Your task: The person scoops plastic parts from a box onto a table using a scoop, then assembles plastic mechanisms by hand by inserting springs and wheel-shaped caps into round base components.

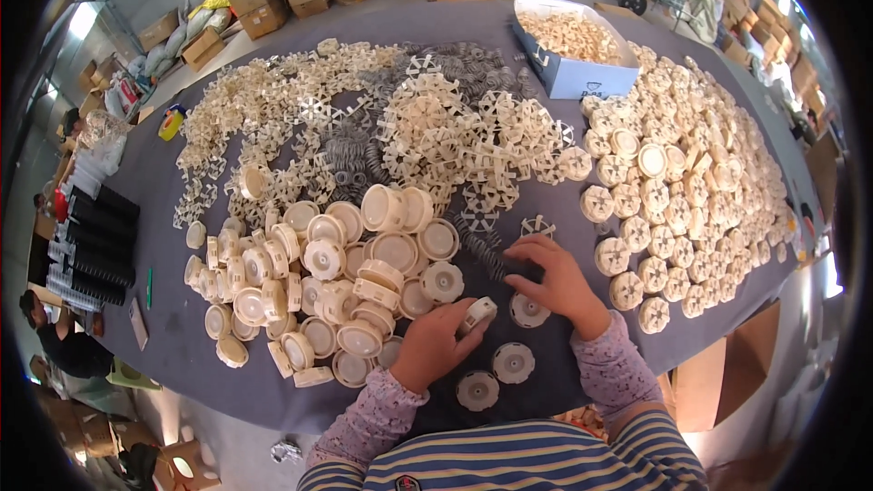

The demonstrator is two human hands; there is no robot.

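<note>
My left hand (431, 345) is closed round a cream round plastic cap (479, 313), held tilted on its edge. Just right of a string of dark coil springs (480, 245) is my right hand (555, 284), its thumb and forefinger apart with nothing visible between them. Beneath that hand lies a slotted cream disc (527, 311), partly covered. Two more round discs, one nearer (477, 390) and one farther (514, 362), rest flat on the dark cloth close to me. A heap of cream caps (359, 338) spreads left of my left hand.
Small cream clips (427, 118) and grey springs (346, 150) are piled across the middle. Many slotted round pieces (682, 209) cover the right side. A blue-white box (591, 82) of small parts stands at the back. Black stacked trays (105, 245) are at the left edge.
</note>
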